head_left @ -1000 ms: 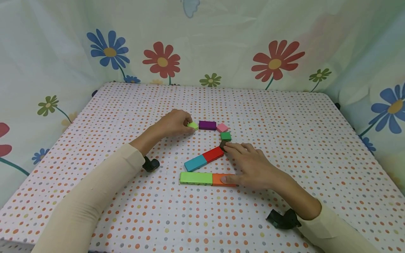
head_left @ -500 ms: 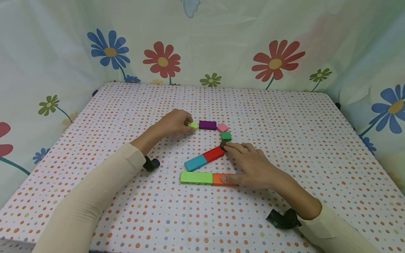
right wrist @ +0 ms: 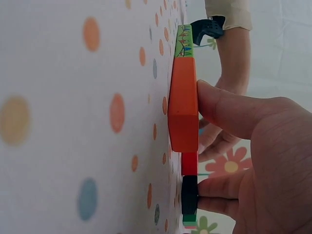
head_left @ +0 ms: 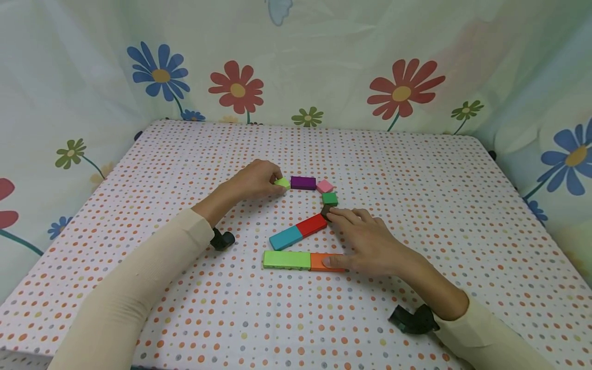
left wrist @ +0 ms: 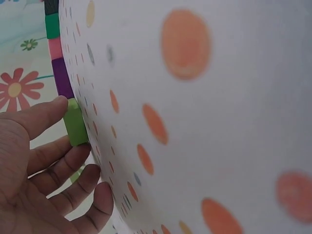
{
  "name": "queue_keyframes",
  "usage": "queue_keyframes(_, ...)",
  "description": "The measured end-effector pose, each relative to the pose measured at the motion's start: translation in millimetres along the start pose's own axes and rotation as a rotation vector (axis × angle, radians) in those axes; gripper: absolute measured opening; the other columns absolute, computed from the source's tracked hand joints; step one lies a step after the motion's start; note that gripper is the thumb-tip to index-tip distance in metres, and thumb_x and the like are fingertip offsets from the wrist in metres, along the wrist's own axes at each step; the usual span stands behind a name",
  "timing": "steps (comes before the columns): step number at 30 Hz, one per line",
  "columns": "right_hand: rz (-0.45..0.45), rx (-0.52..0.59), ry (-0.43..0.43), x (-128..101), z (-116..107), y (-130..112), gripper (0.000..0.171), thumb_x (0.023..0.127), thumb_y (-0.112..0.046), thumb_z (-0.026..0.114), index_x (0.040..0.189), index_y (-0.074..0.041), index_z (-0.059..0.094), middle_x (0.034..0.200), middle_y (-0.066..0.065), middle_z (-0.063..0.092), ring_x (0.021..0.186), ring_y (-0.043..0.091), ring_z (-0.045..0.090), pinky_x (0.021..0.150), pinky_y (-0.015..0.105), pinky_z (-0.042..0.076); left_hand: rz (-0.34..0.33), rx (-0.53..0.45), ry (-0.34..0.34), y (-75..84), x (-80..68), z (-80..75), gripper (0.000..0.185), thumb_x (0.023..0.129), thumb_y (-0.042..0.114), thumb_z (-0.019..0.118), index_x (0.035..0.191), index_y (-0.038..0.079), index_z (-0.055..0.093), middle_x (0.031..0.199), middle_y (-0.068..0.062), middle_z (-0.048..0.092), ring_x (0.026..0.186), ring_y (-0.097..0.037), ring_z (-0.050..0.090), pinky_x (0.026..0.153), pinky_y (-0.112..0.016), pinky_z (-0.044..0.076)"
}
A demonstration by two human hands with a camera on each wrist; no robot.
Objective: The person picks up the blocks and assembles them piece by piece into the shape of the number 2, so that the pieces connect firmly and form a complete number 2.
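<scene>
My left hand [head_left: 256, 180] pinches a small light green block [left wrist: 75, 124] between thumb and fingers, at the left end of a purple block [head_left: 303, 183]. Fairly straight fingers of my right hand [head_left: 370, 244] rest on a black block [right wrist: 189, 195], while its thumb touches the top of an orange block [right wrist: 183, 92]. Beyond the purple block come a pink block [head_left: 325, 186] and a green block [head_left: 330, 199], curving down to the black one. From there a red block [head_left: 312, 225] and a blue block [head_left: 285, 238] slant down to the left.
A long light green block [head_left: 287, 260] lies end to end with the orange one, below the slanting pair. Dotted cloth covers the table [head_left: 231, 318]. A flowered curtain [head_left: 324, 61] hangs behind it and along the sides. Black wrist devices [head_left: 414, 319] sit under both forearms.
</scene>
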State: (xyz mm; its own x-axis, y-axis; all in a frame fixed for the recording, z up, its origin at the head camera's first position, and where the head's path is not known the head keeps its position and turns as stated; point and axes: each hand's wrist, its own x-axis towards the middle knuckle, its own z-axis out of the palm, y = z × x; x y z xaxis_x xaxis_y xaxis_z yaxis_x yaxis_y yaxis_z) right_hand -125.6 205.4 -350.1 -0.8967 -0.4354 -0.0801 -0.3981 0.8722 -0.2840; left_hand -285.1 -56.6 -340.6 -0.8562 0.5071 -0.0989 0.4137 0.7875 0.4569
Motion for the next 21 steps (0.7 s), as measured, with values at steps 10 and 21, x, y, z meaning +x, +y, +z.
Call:
queue_keyframes(10, 0.008, 0.012, -0.014, 1, -1, 0, 0.095, 0.084, -0.061, 0.073, 0.157, -0.012, 0.038, 0.162, 0.008, 0.035, 0.14, 0.042, 0.033, 0.105, 0.07, 0.031, -0.005, -0.001, -0.024, -2.2, -0.6, -1.7, 0.039, 0.095, 0.033, 0.072, 0.123, 0.005, 0.07, 0.107, -0.006, 0.067, 0.097, -0.022, 0.058, 0.085, -0.037, 0.05)
queue_keyframes(21, 0.039, 0.065, 0.001, -3, -5, 5, 0.088, 0.086, -0.057, 0.074, 0.155, -0.013, 0.041, 0.157, 0.009, 0.042, 0.138, 0.039, 0.038, 0.106, 0.069, 0.034, 0.04, -0.044, -0.083, 3.6, -16.1, -14.9, 0.055, 0.101, 0.037, 0.062, 0.146, 0.007, 0.052, 0.127, -0.013, 0.066, 0.114, -0.026, 0.064, 0.097, -0.043, 0.052)
